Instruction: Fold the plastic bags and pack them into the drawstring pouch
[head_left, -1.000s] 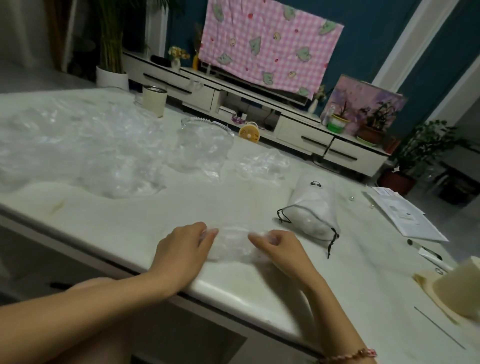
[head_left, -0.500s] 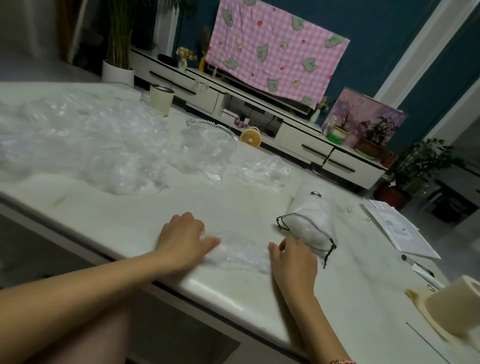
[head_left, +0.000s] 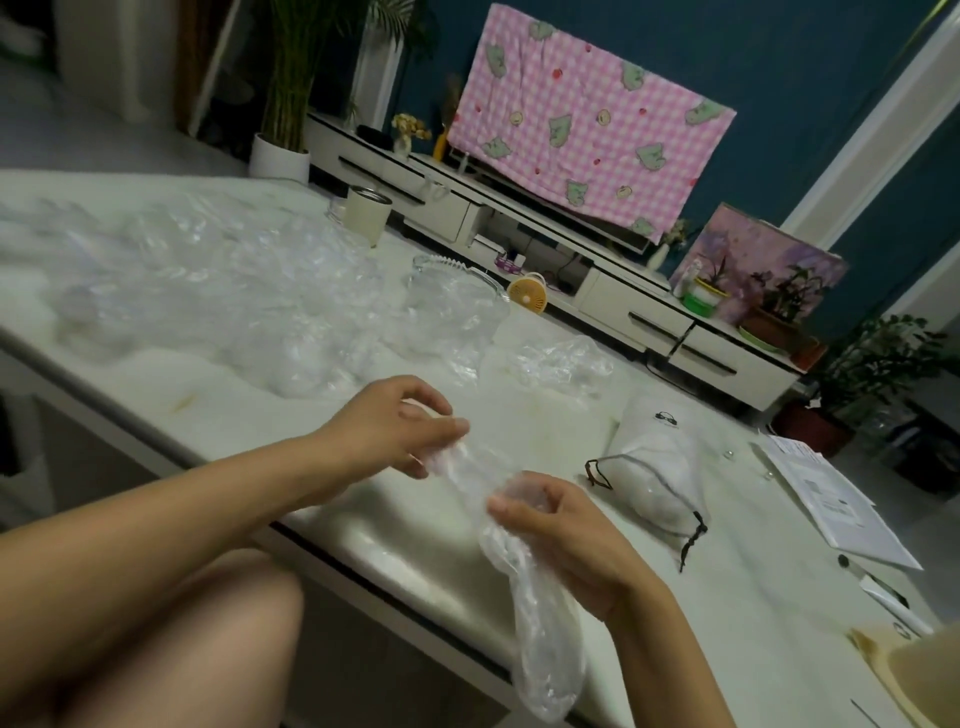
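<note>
Both pinching bag (head_left: 543, 644): left grip (head_left: 395, 428), right grip (head_left: 563, 535)

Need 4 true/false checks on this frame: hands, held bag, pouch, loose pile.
1. The left hand and right hand both hold one clear plastic bag. True.
2. That bag lies flat on the table. False: it is lifted, and its lower end hangs over the table's near edge.
3. The drawstring pouch lies on the table, right of both hands, with neither hand on it. True.
4. The pile of loose bags sits right of the pouch. False: it is spread across the table's left side.
</note>
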